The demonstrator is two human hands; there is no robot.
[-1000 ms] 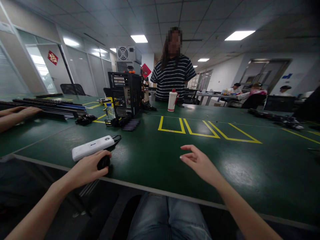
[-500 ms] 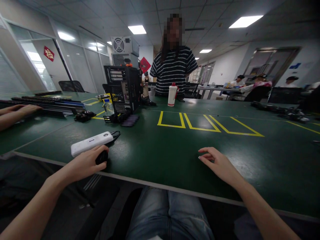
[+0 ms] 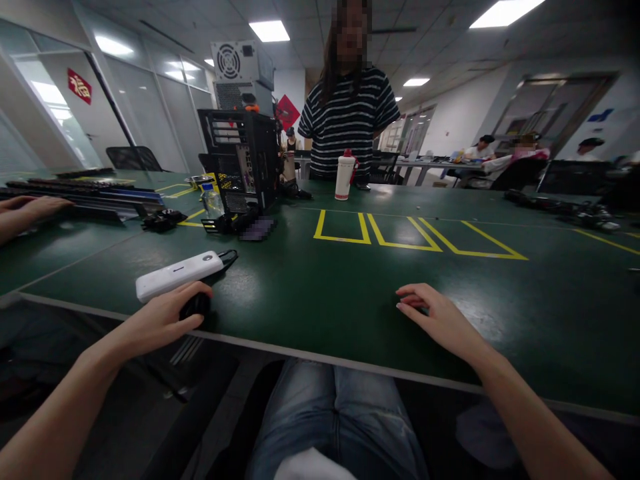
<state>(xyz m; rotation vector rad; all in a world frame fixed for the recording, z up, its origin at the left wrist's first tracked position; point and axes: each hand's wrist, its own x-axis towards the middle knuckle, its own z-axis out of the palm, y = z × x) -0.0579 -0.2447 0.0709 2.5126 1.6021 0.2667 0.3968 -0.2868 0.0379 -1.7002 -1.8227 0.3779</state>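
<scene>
My left hand (image 3: pixel 163 317) rests on a small black object (image 3: pixel 196 305) at the near edge of the green table (image 3: pixel 310 293), fingers curled over it. A white bar-shaped device (image 3: pixel 173 275) with a black cord lies just behind that hand. My right hand (image 3: pixel 440 321) lies on the table to the right, fingers loosely bent and apart, holding nothing.
A black computer case (image 3: pixel 240 167) stands at the back left with a grey power supply (image 3: pixel 243 63) on top. A white bottle (image 3: pixel 344 177) stands before a person in a striped shirt (image 3: pixel 347 123). Yellow tape boxes (image 3: pixel 400 233) mark the table. Another person's hands (image 3: pixel 30 210) rest far left.
My right hand has moved right and come down onto the table. The view has tilted down a little. My left hand stays on the black object.
</scene>
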